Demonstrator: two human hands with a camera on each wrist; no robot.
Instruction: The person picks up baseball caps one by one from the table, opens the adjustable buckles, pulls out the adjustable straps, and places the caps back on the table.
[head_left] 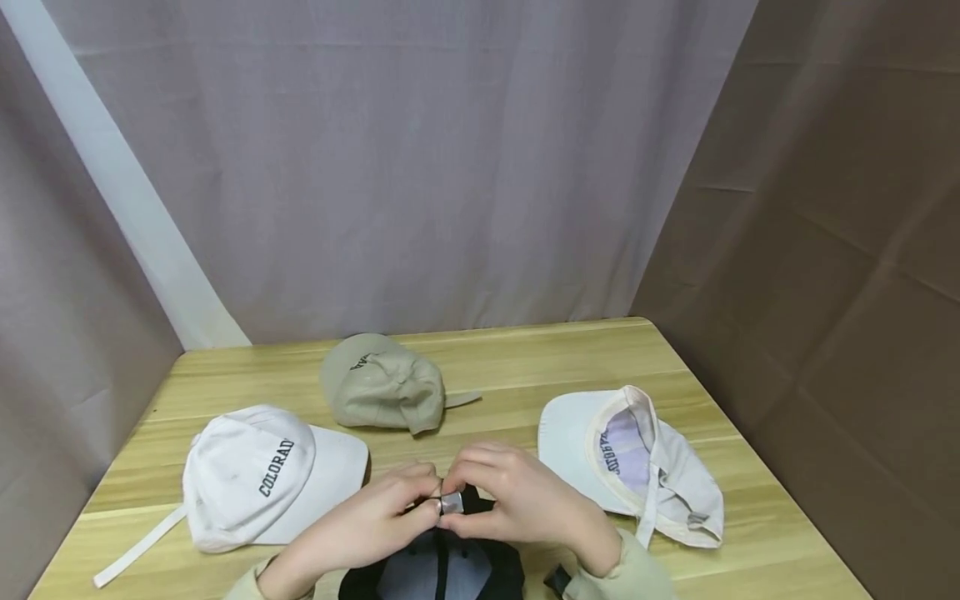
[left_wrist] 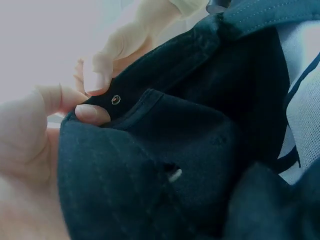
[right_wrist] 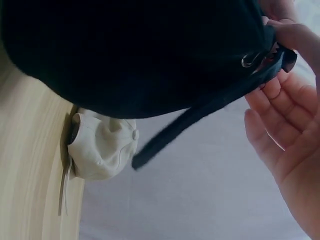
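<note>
A black cap [head_left: 510, 562] with a grey mesh lining is turned toward me at the table's front, its inside showing. My left hand [head_left: 382, 512] pinches its back strap between thumb and fingers. Opposite, my right hand [head_left: 517, 496] grips the strap by a silver metal buckle [head_left: 452, 503]. Both thumbs nearly meet there. In the left wrist view, a small metal eyelet [left_wrist: 116, 100] shows in the black band by the fingertips. The loose strap end [right_wrist: 175, 131] hangs from the cap in the right wrist view.
A white cap [head_left: 236, 475] with dark lettering lies at left, its strap trailing. Behind the hands sits a khaki cap [head_left: 386, 383]. At right, a pale cap [head_left: 682, 475] lies with its inside showing. Curtains surround the wooden table [head_left: 540, 350].
</note>
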